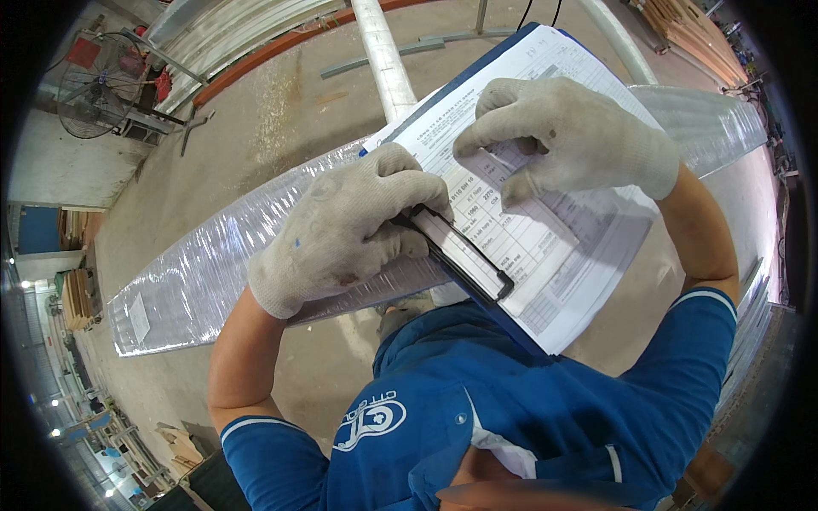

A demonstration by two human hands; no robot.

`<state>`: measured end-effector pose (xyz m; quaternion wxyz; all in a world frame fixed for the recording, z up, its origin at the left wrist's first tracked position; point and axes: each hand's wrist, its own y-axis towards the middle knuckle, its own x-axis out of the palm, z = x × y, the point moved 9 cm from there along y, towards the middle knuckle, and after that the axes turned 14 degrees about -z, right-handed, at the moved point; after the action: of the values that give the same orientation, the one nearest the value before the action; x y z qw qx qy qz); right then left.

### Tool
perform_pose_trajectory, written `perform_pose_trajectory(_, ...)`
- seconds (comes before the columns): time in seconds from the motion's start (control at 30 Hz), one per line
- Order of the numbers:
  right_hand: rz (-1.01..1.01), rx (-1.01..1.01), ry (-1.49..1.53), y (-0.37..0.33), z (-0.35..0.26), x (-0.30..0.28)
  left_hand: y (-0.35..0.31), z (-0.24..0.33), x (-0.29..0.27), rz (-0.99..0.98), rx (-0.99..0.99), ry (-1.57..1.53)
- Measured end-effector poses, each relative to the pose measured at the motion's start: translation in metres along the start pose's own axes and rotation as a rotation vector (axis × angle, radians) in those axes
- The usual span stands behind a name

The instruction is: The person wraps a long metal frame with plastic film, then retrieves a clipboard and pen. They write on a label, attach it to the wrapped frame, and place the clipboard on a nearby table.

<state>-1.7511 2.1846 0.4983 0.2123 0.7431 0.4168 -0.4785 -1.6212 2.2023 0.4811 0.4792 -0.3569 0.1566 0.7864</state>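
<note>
A blue clipboard (517,330) with a black metal clip (477,255) is tilted in front of my chest, bearing several printed white sheets (609,247). My left hand (341,226), in a pale knit work glove, grips the clipboard beside the clip, its thumb and forefinger at the clip's end. A smaller printed slip (503,226) lies on top of the sheets. Over the papers is my right hand (558,136), gloved the same way. Its thumb and forefinger are bent but apart near the slip, and no held object shows between them.
Below the clipboard lies a long panel wrapped in clear plastic film (230,255), crossing the view. A white post or beam (383,64) runs beyond it. A black stand fan (94,85) is at the far left. Wooden boards (694,34) are stacked at the far right.
</note>
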Motion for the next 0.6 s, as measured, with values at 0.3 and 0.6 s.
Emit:
perform_pose_trajectory(0.3, 0.093, 0.081, 0.011, -0.001, 0.001, -0.001, -0.001, 0.001, 0.002, 0.043, 0.074, -0.017)
perform_pose_trajectory(0.6, 0.023, 0.186, 0.108, 0.0, 0.013, 0.01, 0.011, -0.018, -0.014, 0.137, -0.107, -0.252)
